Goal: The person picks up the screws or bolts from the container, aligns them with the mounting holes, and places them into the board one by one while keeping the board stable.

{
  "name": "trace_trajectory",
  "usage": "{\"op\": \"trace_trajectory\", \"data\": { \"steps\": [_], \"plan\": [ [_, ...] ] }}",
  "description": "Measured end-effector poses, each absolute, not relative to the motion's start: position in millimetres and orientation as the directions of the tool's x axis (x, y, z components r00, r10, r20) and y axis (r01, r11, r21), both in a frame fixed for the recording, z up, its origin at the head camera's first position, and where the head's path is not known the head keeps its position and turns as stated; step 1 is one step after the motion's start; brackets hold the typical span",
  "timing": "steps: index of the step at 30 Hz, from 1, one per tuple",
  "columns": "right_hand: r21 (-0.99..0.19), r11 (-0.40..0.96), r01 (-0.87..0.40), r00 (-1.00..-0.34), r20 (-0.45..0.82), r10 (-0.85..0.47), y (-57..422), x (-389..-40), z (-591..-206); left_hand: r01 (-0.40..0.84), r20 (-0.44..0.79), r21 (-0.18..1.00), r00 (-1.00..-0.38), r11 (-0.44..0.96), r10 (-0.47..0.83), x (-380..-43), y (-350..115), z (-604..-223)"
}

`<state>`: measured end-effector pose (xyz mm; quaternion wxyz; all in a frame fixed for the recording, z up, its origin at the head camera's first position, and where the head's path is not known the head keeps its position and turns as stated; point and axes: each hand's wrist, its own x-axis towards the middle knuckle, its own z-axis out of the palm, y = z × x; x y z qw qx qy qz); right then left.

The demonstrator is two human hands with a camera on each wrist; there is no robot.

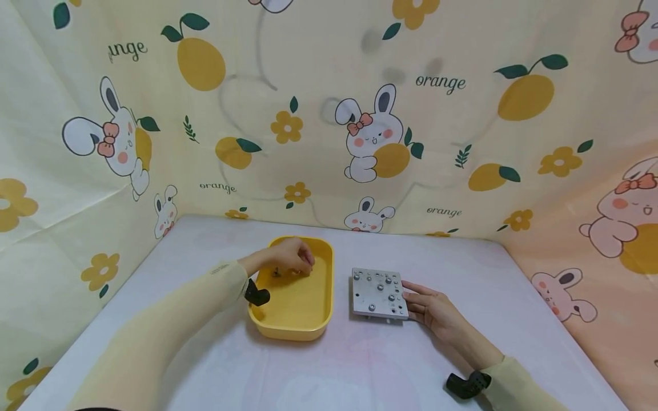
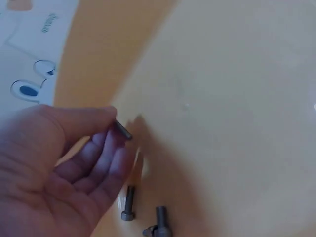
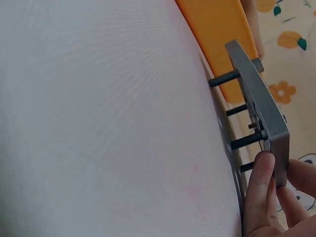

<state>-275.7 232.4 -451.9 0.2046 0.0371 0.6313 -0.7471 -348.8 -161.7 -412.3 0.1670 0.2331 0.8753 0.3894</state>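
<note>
My left hand [image 1: 294, 257] is inside the yellow tray [image 1: 329, 285], near its far end. In the left wrist view, its thumb and fingers pinch a dark bolt [image 2: 123, 130]; the shaft pokes out and the head is hidden. Below that hand lie a socket-head bolt [image 2: 128, 203] and another bolt [image 2: 161, 222] with a small part beside it. With thumb and fingers, my right hand [image 1: 437, 311] grips a square metal plate [image 1: 367, 291] by its right edge. Several bolts sit in the plate's holes, and their dark threaded shafts [image 3: 245, 140] stick out underneath.
The white tabletop [image 1: 360, 365] extends around the tray and plate, with the tray left of the plate. A patterned cloth [image 1: 308, 188] with rabbits and oranges stands behind the table and along both sides. Each wrist wears a small black camera [image 1: 468, 385].
</note>
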Motion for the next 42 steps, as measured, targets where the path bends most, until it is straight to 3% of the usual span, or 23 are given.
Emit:
{"op": "trace_trajectory", "data": {
  "steps": [8,14,28,37,42],
  "plan": [
    [-0.928,-0.114,0.355,-0.912,-0.317,-0.26,234,-277,-451,0.105,-0.075,0.949,-0.842,0.299,0.535,-351,-175,-400],
    [-0.925,-0.117,0.361,-0.909,-0.321,-0.265,232,-275,-453,0.027,-0.036,0.993,-0.864,0.118,0.502,-343,-179,-397],
    [-0.921,-0.117,0.371,-0.91,-0.335,-0.246,236,-276,-453,-0.056,-0.032,0.998,-0.86,-0.031,0.509,-326,-162,-388],
    [-0.927,-0.093,0.364,-0.912,-0.335,-0.239,233,-278,-451,-0.019,0.037,0.993,-0.879,-0.112,0.476,-326,-153,-380],
    [-0.926,-0.09,0.368,-0.911,-0.339,-0.235,234,-278,-451,0.036,0.056,0.998,-0.881,-0.053,0.469,-329,-136,-376]
  ]
}}
